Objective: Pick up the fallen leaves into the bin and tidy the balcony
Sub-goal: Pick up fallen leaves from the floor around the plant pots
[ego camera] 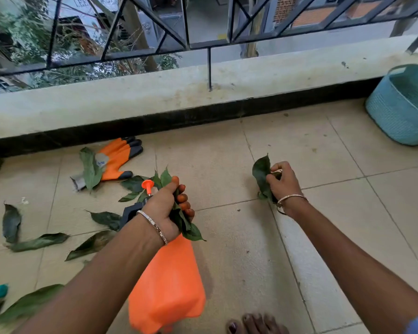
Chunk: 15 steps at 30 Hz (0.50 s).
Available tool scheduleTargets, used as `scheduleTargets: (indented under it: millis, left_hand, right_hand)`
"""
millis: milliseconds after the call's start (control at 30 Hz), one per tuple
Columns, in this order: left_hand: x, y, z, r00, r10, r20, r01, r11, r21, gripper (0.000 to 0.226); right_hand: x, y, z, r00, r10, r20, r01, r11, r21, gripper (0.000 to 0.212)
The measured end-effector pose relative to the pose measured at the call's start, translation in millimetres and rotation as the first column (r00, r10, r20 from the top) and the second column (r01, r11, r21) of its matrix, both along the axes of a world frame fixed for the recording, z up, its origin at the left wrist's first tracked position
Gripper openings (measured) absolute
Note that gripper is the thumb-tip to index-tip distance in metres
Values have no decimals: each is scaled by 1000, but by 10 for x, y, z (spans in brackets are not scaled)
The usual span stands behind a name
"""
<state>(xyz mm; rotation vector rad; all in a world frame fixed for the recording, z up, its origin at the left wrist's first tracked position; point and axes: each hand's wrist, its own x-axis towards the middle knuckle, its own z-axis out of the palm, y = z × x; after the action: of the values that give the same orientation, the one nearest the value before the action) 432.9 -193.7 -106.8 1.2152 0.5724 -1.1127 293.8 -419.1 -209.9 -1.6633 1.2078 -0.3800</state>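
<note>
Okay, I judge it midway. My left hand [164,210] clenches leaf bunch [186,225]; right hand [285,184] pinches leaf [261,172] off floor [227,165]. Well apart, far right: bin [401,104]. To do: loose leaves [39,242], glove [117,156], sprayer [169,285]. Bin cut off by frame edge, contents unseen.

Soft even daylight, faint shadows, wide-angle bending at edges, slight motion blur.

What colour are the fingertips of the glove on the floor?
Black, on an orange glove; the head view shows it by the ledge.
</note>
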Motion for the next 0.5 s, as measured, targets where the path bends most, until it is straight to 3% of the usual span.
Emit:
scheduleTargets:
  millis: [67,133,233,367,433,500]
  left_hand:
    - [-40,-30,15,1000,-16,8,16,1000,4,42]
    - [-79,-52,32,1000,-27,8,27,1000,-6,41]
    - [-131,-69,37,999,-42,7,42,999,-3,41]
    - [-179,-83,10,999,-52,8,52,999,10,40]
    - [-196,-100,-6,998,-56,7,56,998,16,40]
    - [-198,-128,-36,998,-61,4,61,998,19,40]
  right_hand:
    - [-15,64,14,997,-36,71,21,980,199,29]
    - [-9,182,-7,998,-22,55,9,975,222,33]
    - [-61,410,-23,992,123,-33,-119,988,98,19]
    - [-122,616,-112,842,470,-265,-504,861,-73,52]
    - [-98,631,-191,780,489,-390,-581,798,-161,50]
    - [-65,624,-238,806,438,-397,-548,807,-222,37]
